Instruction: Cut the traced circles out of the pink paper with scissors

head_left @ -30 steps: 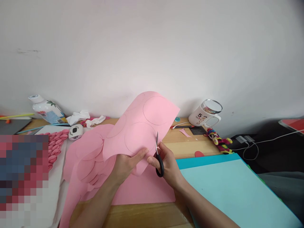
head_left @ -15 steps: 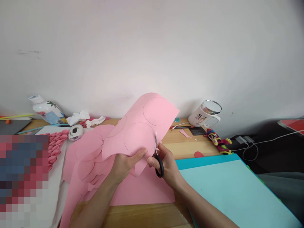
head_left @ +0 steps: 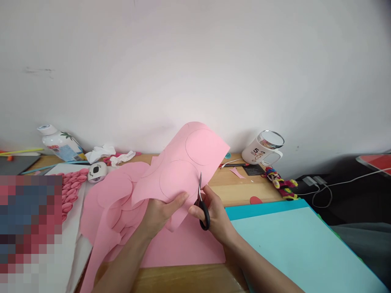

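Observation:
My left hand grips the lower edge of a pink paper sheet, thumb on top and fingers hidden underneath. Circles are drawn in thin line on the sheet, which curves upward above the table. My right hand is closed on black-handled scissors; their blades point up at the right side of a drawn circle. Below and to the left lies a pile of cut pink paper circles, with a long pink offcut hanging over its front. Another pink sheet lies flat beneath my hands.
Light blue sheets lie at the right. Behind them are a white mug, a colourful doll and a red paper piece. At the left stand a bottle, tissues and a small white device. A wall closes the back.
The sheet's upper part has tipped slightly lower. Both hands keep nearly the same places and holds, with the scissor blades shifted only a little along the circle.

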A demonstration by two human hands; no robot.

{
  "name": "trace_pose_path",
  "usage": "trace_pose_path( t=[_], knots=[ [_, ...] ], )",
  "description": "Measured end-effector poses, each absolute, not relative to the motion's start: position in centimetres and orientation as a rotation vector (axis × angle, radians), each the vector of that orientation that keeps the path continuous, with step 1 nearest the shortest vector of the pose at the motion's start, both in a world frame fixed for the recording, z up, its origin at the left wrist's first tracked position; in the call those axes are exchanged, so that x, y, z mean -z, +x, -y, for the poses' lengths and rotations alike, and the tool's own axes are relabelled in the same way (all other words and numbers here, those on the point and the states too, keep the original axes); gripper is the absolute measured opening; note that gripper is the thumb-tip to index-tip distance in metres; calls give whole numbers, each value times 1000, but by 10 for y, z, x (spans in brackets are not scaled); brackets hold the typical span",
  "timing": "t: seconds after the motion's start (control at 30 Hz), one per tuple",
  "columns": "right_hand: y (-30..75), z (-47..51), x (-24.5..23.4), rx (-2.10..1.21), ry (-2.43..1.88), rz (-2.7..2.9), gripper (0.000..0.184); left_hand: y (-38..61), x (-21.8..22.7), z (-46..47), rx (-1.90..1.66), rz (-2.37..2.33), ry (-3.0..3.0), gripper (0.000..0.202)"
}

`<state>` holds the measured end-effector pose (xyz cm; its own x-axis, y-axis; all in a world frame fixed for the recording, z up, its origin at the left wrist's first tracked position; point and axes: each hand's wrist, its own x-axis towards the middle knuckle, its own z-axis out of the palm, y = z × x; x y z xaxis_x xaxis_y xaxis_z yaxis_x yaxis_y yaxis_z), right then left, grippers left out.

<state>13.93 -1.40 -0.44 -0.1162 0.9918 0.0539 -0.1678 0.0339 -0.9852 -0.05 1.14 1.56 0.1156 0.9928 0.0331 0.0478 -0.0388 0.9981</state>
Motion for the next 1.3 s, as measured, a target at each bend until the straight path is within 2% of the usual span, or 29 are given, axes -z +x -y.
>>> trace_pose_path(
  t=[0.8, 1.3],
  knots=[
    [143, 12, 4, -1375, -1002, 1178, 45, -6, -6, -14, -1117, -1144, 1384, 52],
    [142, 12, 5, -1354, -1051, 1180, 43, -8, -8, -15, -1071, -1048, 1310, 44]
  ],
)
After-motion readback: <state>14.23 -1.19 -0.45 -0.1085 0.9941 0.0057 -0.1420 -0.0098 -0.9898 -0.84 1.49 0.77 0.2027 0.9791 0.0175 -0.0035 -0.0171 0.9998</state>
